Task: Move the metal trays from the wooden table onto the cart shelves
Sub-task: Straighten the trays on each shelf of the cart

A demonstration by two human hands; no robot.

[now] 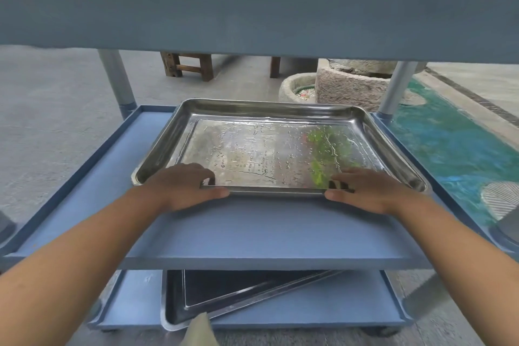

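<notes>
Both arms were bare and stretched forward. Left forearm (70,270) ran from the lower left corner up to centre-left. Right forearm (463,253) ran from the lower right up to centre-right, roughly mirrored. Left hand (179,187) and right hand (368,191) sat palm-down just below frame centre, level with each other, well apart. Each gripped the near rim of the metal tray (276,191): fingers (193,171) curled over the top edge, thumb (217,192) pointing inward along the outside of the rim. Wrists looked about straight.
</notes>
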